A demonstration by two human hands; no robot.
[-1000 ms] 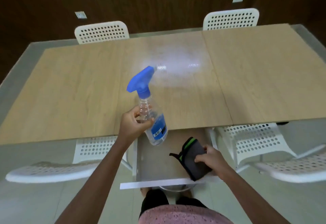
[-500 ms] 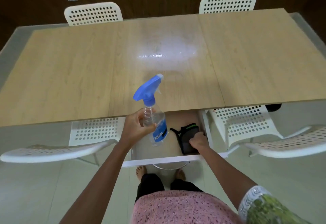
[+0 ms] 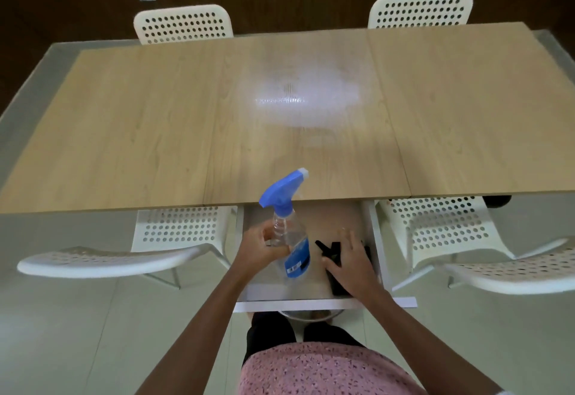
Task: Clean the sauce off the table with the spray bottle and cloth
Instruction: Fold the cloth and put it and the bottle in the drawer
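While my left hand [image 3: 261, 247] grips the spray bottle [image 3: 291, 233] upright over the open drawer [image 3: 311, 303], my right hand [image 3: 350, 262] lies spread on the dark cloth [image 3: 337, 285] inside, probably stowing both below the worktop [image 3: 140, 130].

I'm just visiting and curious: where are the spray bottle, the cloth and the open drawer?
Spray bottle [image 3: 284, 191]: head camera, on its blue trigger head.
Cloth [image 3: 334, 253]: head camera, on the dark fabric left of the right hand.
Drawer [image 3: 311, 303]: head camera, on its white front edge.
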